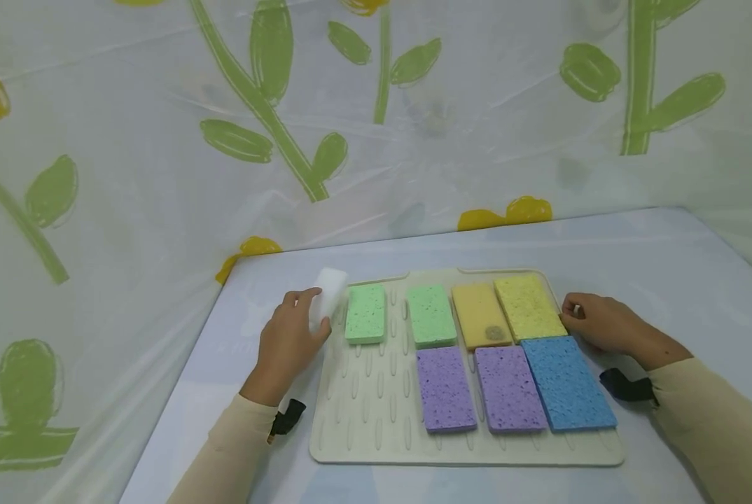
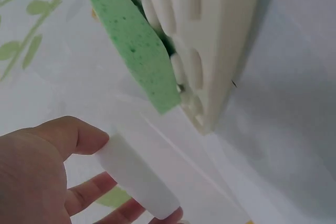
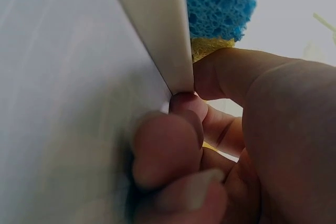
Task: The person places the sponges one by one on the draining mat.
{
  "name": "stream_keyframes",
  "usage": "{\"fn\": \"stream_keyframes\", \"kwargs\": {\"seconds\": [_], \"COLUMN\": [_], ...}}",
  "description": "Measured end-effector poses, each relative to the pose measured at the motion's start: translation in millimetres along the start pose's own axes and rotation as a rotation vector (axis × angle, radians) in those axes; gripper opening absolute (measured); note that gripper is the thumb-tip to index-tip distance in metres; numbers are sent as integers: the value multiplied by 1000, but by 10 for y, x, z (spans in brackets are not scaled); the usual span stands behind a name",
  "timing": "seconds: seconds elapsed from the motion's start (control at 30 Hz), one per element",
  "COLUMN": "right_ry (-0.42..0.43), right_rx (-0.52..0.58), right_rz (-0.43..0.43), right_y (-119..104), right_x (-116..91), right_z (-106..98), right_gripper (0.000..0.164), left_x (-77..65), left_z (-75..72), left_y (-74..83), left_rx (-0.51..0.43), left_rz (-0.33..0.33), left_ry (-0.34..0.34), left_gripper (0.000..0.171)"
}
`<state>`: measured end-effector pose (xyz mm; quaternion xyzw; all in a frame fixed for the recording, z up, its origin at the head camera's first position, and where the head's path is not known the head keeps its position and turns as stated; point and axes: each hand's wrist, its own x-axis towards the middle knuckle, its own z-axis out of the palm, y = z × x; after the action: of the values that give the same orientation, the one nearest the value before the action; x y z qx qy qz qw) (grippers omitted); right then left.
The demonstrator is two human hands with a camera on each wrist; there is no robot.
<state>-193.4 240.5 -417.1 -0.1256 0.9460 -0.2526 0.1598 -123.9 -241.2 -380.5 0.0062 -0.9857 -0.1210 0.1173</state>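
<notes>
My left hand (image 1: 290,343) pinches a white sponge block (image 1: 330,288) between thumb and fingers, just off the upper left edge of a cream ridged mat (image 1: 366,427). The left wrist view shows the white block (image 2: 137,178) tilted in the fingers, apart from the green sponge (image 2: 142,59) lying on the mat. At the opposite side, my right hand (image 1: 609,325) is at the mat's edge beside the yellow sponge (image 1: 530,304). In the right wrist view, its thumb and curled index finger pinch the mat's rim (image 3: 163,30), close to the blue sponge (image 3: 220,3).
Also on the mat lie a second green sponge (image 1: 430,315), a tan sponge (image 1: 482,315) with a dark spot, and two purple sponges (image 1: 447,388). Bare ridges show at the mat's lower left. Behind the white table (image 1: 653,245) hangs a leaf-patterned curtain (image 1: 451,161).
</notes>
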Motion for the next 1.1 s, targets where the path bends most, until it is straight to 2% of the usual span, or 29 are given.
{"fn": "stream_keyframes", "kwargs": {"seconds": [0.2,0.43,0.6,0.93,1.1], "right_ry": [6,6,7,18,18], "right_rx": [-4,-3,1,-11,-9], "right_rz": [-5,0,-3,-16,-7], "right_y": [-1,-14,-15,0,-17], "right_x": [-20,-45,-34,-38,-37], "right_z": [-24,-30,-12,5,-10], "right_gripper": [19,21,21,19,20], "left_x": [-170,-355,-470,-627,-698], "left_z": [-31,-78,-122,-227,-284], "left_y": [116,209,253,353,417], "left_rx": [23,38,44,104,150], "left_rz": [53,78,117,173,195], "left_ry": [63,63,88,75,43], "left_gripper": [49,47,45,43,43]}}
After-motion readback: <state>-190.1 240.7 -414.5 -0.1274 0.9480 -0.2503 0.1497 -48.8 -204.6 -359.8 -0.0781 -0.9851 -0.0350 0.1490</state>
